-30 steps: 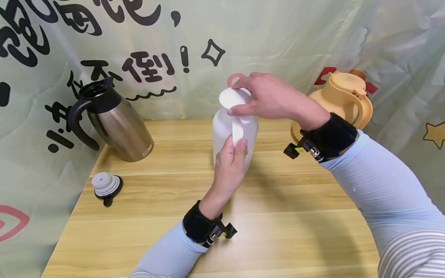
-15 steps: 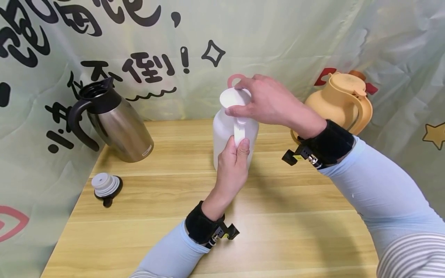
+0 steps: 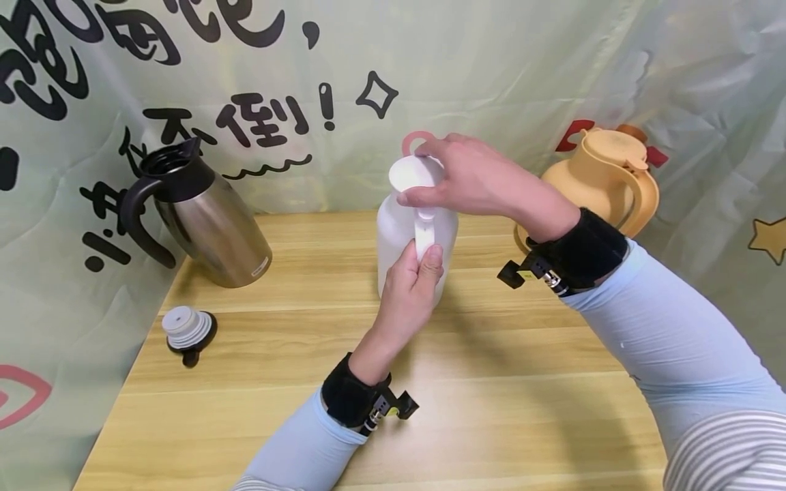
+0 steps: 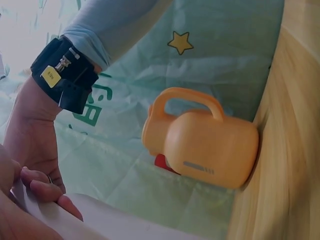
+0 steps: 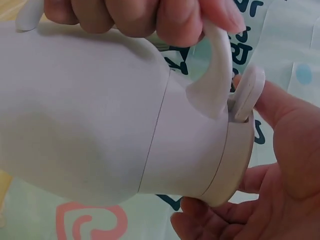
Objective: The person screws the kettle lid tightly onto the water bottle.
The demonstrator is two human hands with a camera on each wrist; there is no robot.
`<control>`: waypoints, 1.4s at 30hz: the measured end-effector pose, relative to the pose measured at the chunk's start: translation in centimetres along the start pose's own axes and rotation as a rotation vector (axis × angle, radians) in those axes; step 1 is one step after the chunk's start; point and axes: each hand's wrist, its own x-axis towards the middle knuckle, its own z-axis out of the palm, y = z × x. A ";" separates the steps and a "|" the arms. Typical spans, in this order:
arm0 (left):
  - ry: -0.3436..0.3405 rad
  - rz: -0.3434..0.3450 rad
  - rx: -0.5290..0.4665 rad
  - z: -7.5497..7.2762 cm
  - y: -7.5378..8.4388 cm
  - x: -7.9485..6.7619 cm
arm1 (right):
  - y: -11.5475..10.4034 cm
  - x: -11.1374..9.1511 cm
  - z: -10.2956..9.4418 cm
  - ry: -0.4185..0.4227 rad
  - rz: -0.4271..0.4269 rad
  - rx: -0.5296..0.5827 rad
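Observation:
A white thermos jug point(image 3: 393, 235) stands upright on the table, its handle point(image 3: 424, 235) facing the wearer. My left hand point(image 3: 405, 293) grips that handle, thumb along its outer side. Over the round white lid point(image 3: 413, 173) lies my right hand point(image 3: 475, 176), holding the rim between thumb and fingers. The right wrist view shows the jug's neck and lid point(image 5: 235, 155) close up. There, left-hand fingers point(image 5: 132, 17) curl round the handle and the right hand point(image 5: 295, 150) spans the lid. Whether the lid is seated tight I cannot tell.
A steel thermos jug point(image 3: 215, 225) with a black, uncovered top stands at the back left. Its likely stopper, grey and black point(image 3: 187, 327), lies upside down in front of it. An orange jug point(image 3: 598, 170) stands back right. A printed cloth point(image 3: 491, 68) hangs behind the wooden table point(image 3: 295, 341).
My right wrist has shifted slightly left and down over the last second, with the hand still on the lid. The left hand keeps its grip on the handle.

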 end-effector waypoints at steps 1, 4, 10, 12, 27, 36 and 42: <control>-0.005 -0.002 -0.002 0.0 0.0 0.0 | 0.1 0.0 0.0 -0.009 -0.003 0.001; -0.006 -0.002 0.009 0.0 0.1 0.0 | 0.4 0.1 0.1 0.003 -0.026 0.008; 0.050 0.013 0.076 0.4 0.2 -0.1 | 0.0 0.1 0.6 0.072 -0.004 -0.014; 0.075 0.015 0.097 0.5 0.2 -0.1 | -0.3 0.1 0.8 0.096 0.012 -0.025; 0.020 0.006 0.090 0.2 0.1 0.1 | -0.6 -0.2 0.8 0.123 -0.025 -0.024; -0.061 0.028 -0.069 -0.2 -0.4 0.1 | 0.0 -0.1 1.5 0.161 -0.024 0.071; -0.101 -0.023 0.001 -1.1 -0.4 -0.2 | 0.8 -1.3 3.6 0.294 -0.012 0.226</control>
